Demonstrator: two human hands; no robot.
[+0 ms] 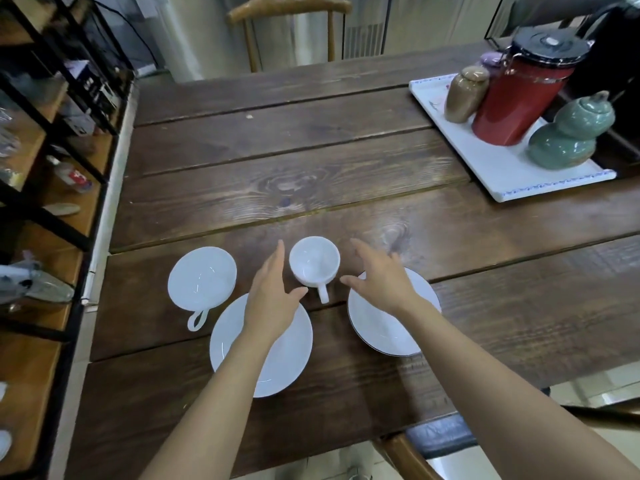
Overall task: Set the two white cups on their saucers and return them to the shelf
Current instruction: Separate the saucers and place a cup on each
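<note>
Both hands, left and right, flank the middle cup on the table, fingers spread, holding nothing; saucers lie nearer the viewer, second cup farther left.

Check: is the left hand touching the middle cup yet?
Apart. Head view shows dark table between left hand and middle cup.

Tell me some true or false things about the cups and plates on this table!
1. Both cups already sit on saucers. False: both stand on the bare wooden table.
2. The left hand and right hand flank the middle cup, neither gripping it. True.
3. The red canister stands on a white tray. True.
4. There is one saucer. False: there are two.
</note>
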